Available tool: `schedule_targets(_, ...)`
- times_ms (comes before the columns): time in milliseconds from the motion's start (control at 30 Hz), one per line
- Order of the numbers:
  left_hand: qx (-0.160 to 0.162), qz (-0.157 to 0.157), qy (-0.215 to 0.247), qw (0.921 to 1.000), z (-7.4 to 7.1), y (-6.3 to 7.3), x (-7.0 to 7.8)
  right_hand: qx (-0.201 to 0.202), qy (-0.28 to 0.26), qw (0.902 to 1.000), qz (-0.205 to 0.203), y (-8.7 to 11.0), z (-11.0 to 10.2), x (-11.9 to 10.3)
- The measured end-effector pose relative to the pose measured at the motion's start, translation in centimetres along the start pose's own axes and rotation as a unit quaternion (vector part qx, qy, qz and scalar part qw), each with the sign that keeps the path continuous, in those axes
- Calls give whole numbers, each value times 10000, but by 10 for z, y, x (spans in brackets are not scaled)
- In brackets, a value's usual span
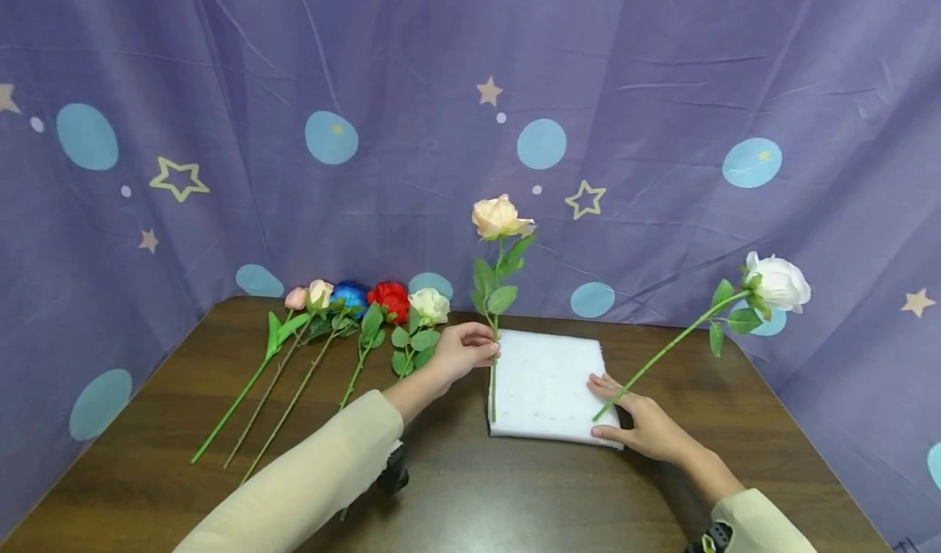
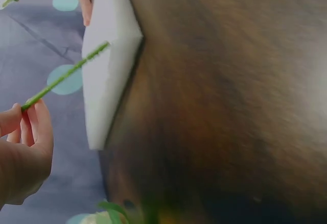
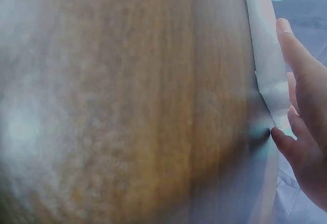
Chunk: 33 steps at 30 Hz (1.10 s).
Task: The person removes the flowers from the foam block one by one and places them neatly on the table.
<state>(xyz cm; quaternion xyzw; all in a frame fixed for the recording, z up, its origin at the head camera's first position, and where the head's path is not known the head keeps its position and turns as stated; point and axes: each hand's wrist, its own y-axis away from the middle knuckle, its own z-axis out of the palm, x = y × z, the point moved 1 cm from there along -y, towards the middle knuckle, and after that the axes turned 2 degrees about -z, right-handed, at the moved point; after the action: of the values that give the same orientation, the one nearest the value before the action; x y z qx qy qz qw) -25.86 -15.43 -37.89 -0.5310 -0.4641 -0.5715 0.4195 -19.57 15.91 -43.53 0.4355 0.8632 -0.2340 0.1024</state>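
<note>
My left hand point(image 1: 463, 350) pinches the green stem of a peach rose point(image 1: 500, 216) between thumb and fingertips. The rose stands nearly upright, bloom at the top. Its bare stem end point(image 2: 104, 45) overlaps the left part of a white foam block point(image 1: 547, 385), which lies flat on the table. Over the block's right edge rests my right hand point(image 1: 647, 426), fingers spread, thumb at the front corner. A white rose point(image 1: 779, 283) leans far to the right from the block, its stem passing between that hand's thumb and fingers. In the right wrist view, the fingers point(image 3: 301, 55) lie along the foam's side.
Left of the block, several flowers lie in a row on the brown wooden table point(image 1: 470, 488): a pink bud point(image 1: 296, 298), a cream rose point(image 1: 320, 293), a blue rose point(image 1: 350, 296), a red rose point(image 1: 391, 298) and a whitish rose point(image 1: 430, 305). A purple curtain point(image 1: 426, 63) hangs behind.
</note>
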Motion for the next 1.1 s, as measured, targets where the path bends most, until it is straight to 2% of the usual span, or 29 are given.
schedule_targets(100,-36,-183,48,9998,-8,2,-8,11,29,10000,-5,0,0,1)
schedule_targets(367,-134,-848,-219,9961,-28,14,-28,33,104,9999,-37,1,1,2)
schedule_targets(633,-299,-1165,-282,9923,-43,31,-44,-19,-6,10000,24,2,3,0)
schedule_targets(867,-231,-1335,-638,9887,-52,43,-40,-102,7,9999,133,-1,1,2)
schedule_targets(1100,12,-1885,-982,9772,-58,57,-36,-10,40,10000,-2,0,2,3)
